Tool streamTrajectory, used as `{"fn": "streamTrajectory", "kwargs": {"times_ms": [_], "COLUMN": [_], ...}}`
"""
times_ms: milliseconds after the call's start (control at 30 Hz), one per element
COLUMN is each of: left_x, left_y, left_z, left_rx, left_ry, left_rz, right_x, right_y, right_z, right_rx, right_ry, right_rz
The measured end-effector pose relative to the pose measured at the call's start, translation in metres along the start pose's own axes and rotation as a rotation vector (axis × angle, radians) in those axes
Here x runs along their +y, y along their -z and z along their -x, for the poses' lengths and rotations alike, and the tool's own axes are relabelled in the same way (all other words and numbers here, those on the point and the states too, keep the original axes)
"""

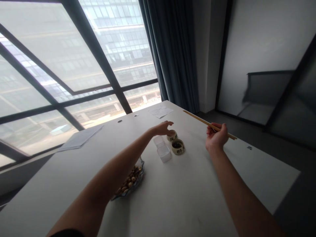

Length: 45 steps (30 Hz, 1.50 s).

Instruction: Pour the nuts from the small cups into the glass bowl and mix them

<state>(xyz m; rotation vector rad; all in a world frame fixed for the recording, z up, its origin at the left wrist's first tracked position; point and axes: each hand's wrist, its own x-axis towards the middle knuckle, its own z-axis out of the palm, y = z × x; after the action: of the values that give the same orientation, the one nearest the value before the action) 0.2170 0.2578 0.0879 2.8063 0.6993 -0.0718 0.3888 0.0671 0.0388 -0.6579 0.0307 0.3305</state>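
My right hand (217,136) is closed around a pair of wooden chopsticks (196,118), raised over the right side of the table. Their long ends point away to the left. My left hand (161,128) reaches forward with its fingers apart, just above and beside a small cream pot with dark characters (172,137). I cannot tell whether the fingertips touch its rim. Nearer to me stands a second, similar pot (178,150) with dark contents. Left of the pots sits a clear plastic container in two parts (164,154).
Under my left forearm, partly hidden, is a glass bowl of nuts or similar pieces (132,177). Papers lie on the white table (158,204) at the far corner (161,112) and the left edge (80,138). Windows and a dark curtain (172,56) stand behind.
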Motion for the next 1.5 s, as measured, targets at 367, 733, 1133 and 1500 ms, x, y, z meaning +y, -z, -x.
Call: {"fn": "streamTrajectory", "kwargs": {"times_ms": [367, 733, 1133, 1500], "left_x": [0.041, 0.03, -0.029, -0.06], "left_y": [-0.043, -0.042, -0.01, -0.042], "left_z": [0.031, 0.026, 0.17, 0.301], "left_rx": [-0.056, 0.122, 0.521, 0.514], "left_ry": [-0.172, -0.189, -0.066, 0.115], "left_rz": [-0.147, 0.117, 0.479, 0.032], "right_x": [0.002, 0.003, 0.008, 0.051], "right_y": [0.0, -0.001, -0.006, 0.017], "right_z": [0.006, 0.008, 0.034, 0.176], "right_rx": [-0.063, -0.11, -0.319, -1.089], "right_ry": [0.034, 0.037, -0.052, -0.15], "right_rz": [0.015, 0.025, 0.027, 0.283]}}
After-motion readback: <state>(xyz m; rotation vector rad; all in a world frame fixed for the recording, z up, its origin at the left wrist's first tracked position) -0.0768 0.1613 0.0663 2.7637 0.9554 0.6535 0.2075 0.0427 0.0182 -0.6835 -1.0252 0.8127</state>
